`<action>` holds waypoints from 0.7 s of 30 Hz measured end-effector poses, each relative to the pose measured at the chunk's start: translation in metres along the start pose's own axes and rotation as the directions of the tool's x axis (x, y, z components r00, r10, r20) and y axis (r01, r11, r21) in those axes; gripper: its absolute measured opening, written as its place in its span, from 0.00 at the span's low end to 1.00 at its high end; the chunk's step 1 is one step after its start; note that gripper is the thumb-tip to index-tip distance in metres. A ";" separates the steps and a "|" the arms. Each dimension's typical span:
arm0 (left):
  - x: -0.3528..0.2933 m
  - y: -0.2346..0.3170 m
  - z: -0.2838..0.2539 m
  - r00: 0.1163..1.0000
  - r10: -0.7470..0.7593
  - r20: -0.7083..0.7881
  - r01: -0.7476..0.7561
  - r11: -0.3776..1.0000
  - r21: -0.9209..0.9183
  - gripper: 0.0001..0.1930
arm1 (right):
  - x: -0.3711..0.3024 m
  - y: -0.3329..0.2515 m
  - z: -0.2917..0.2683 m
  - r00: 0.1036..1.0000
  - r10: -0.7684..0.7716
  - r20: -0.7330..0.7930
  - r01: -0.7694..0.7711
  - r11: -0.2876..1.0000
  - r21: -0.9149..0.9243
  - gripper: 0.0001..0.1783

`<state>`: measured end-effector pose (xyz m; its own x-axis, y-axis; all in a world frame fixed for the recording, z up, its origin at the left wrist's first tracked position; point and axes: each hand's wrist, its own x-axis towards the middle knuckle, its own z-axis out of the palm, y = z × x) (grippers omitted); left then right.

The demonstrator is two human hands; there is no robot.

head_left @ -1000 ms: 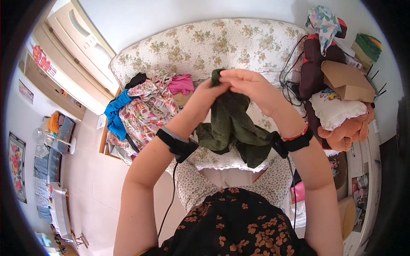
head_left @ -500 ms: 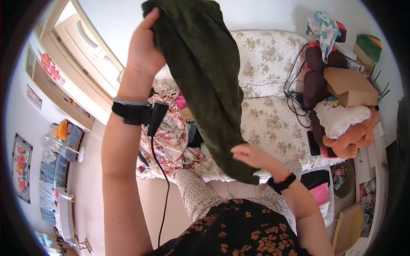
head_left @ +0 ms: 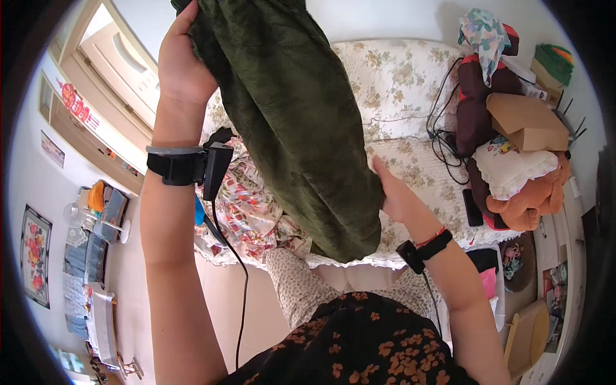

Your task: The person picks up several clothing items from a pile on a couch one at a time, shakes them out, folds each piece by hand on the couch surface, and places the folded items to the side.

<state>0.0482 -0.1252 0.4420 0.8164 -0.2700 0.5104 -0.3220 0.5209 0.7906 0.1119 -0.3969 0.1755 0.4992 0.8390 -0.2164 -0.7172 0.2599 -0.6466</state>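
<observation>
1. Far left, the left hand [head_left: 185,70] grips the dark green garment [head_left: 292,135] near its top!
2. Floral clothing [head_left: 247,199] lies below, on the sofa [head_left: 410,160].
3. Centre, the garment hangs above the sofa.
4. Right hand [head_left: 396,196] at its lower edge; gripping, can't tell.

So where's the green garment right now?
The green garment is upper centre in the head view, between the left hand and right hand, in front of the flowered sofa.

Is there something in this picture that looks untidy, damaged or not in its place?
Some untidiness: a black cable lies tangled on the sofa, and a brown cardboard box sits askew beside a frilled white cushion at right. The dark green garment in the left hand shows no visible damage.
</observation>
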 end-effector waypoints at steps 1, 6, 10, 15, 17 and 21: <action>-0.002 0.002 -0.001 1.000 -0.001 0.000 0.001 1.000 -0.003 0.20 | 0.001 0.000 0.003 1.000 -0.009 0.008 0.010 0.978 -0.210 0.31; -0.022 0.018 -0.011 0.996 0.084 0.017 -0.086 0.980 0.177 0.20 | -0.002 -0.035 0.006 0.965 -0.262 -0.005 0.219 0.816 -0.535 0.21; -0.033 0.027 -0.011 0.992 0.082 0.091 -0.090 0.991 0.095 0.19 | -0.011 -0.081 0.011 0.895 -0.447 0.005 0.436 0.871 -0.226 0.26; -0.057 0.039 -0.020 0.992 0.056 0.115 -0.058 0.998 0.012 0.18 | -0.032 -0.107 0.029 0.656 -0.717 -0.234 0.545 0.665 -0.511 0.31; -0.052 0.030 -0.010 0.611 0.544 -0.575 -0.247 0.821 0.515 0.19 | -0.035 -0.117 0.011 0.693 -0.716 0.083 0.617 0.530 -0.581 0.28; -0.089 0.065 -0.044 0.980 0.123 -0.157 -0.111 0.990 0.081 0.19 | -0.045 -0.117 0.029 0.687 -0.694 0.216 0.583 0.348 -0.734 0.24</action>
<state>-0.0247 -0.0321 0.4327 0.8357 -0.0732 0.5443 -0.4487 0.4805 0.7535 0.1595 -0.4509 0.2825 0.7355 0.4989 0.4584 0.3981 0.2292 -0.8883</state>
